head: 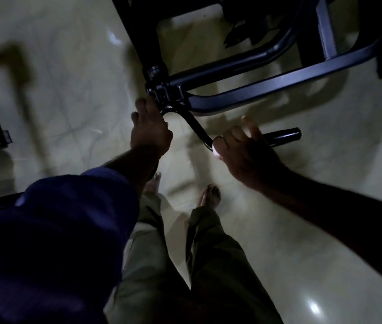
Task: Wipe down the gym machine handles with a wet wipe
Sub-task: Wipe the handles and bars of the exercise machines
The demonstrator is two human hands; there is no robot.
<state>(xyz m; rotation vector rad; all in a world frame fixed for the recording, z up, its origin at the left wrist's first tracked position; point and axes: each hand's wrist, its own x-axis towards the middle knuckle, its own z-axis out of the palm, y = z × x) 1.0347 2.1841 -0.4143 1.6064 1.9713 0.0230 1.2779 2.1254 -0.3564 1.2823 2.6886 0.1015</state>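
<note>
Pretty dim in here. Closest to the camera is a dark blue sleeve [56,230] on the left arm, then olive trousers [213,265] and bare feet [212,195] on a glossy pale tile floor [302,230] that picks up a few light glints and soft shadows.

The left hand [150,136] has its fingers curled round the top of the bent bar [197,127], right under the pivot joint [164,93]. The right hand [244,155] is lower along the same bar, fingers wrapped over it with a white wet wipe [216,153] bunched underneath and one finger sticking up. The black handle grip [283,136] pokes out past that hand.

Beyond that is the dark tubular machine frame [267,87], standing on the tiles.
</note>
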